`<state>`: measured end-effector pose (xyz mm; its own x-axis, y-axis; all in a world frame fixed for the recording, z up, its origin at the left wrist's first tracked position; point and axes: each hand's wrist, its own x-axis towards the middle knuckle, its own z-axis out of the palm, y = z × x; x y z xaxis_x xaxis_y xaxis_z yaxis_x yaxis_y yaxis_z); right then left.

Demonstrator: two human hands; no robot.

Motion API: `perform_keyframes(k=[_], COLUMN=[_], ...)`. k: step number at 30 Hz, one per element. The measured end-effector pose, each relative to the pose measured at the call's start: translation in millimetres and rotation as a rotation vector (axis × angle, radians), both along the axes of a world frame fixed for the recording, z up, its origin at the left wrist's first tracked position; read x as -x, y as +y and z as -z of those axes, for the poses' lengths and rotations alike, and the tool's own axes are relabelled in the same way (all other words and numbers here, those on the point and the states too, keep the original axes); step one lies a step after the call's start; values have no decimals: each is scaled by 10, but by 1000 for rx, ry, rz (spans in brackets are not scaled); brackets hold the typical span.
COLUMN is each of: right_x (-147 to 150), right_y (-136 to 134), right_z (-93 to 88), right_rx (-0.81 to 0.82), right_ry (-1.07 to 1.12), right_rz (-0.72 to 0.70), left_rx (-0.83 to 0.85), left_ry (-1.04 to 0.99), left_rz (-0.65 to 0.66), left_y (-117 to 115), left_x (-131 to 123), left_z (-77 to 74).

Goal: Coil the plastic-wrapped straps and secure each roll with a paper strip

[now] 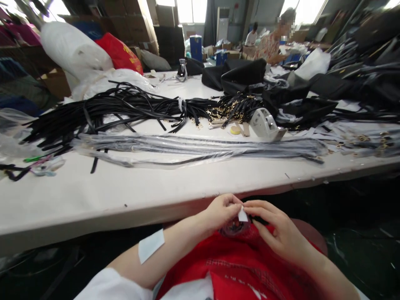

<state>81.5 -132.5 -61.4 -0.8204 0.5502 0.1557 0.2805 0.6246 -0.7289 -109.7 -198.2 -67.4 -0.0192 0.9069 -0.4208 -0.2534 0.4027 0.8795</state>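
Note:
My left hand (223,211) is closed in a pinch above my lap, with a small white slip (243,215) at its fingertips. Close against it, my right hand (278,229) has bent fingers, the forefinger tip meeting the slip's upper edge. Something black shows between its fingers and thumb, too hidden to name. Just below the slip lies a dark reddish roll (233,229), partly covered by my fingers, on the red cloth (243,254) over my lap. A larger white slip (151,246) sticks to my left forearm.
Across the white table (131,187) lie plastic-sleeved straps (200,151). Behind them are black straps (125,104) with gold clasps (233,106), a tape dispenser (265,124) and a yellow disc (235,130). Black bags (243,75) stand farther back. A person (270,46) stands beyond.

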Motion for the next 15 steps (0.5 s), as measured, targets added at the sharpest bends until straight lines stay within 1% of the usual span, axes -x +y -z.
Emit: perform_keyframes(k=[2, 3, 5, 6, 9, 12, 15], right_x=[-32, -50, -92, -114, -150, -96, 37], right_y=[247, 423, 856, 1094, 1776, 2292, 2659], right_z=[-18, -16, -10, -12, -54, -97, -98], right_rx=[75, 98, 100, 72, -83, -165, -161], right_ry=[56, 90, 146, 158, 164, 145, 80], right_rz=[103, 180, 355, 440, 672, 783, 807], left_rx=[-18, -15, -26, -27, 4, 5, -6], left_ry=[-5, -30, -60, -65, -139, -188, -197], left_rz=[-11, -21, -63, -77, -24, -19, -44], left_y=[-5, -8, -10, -10, -22, -53, -70], left_x=[5, 21, 75, 110, 214, 285, 318], left_z=[43, 78, 177, 234, 391, 471, 485])
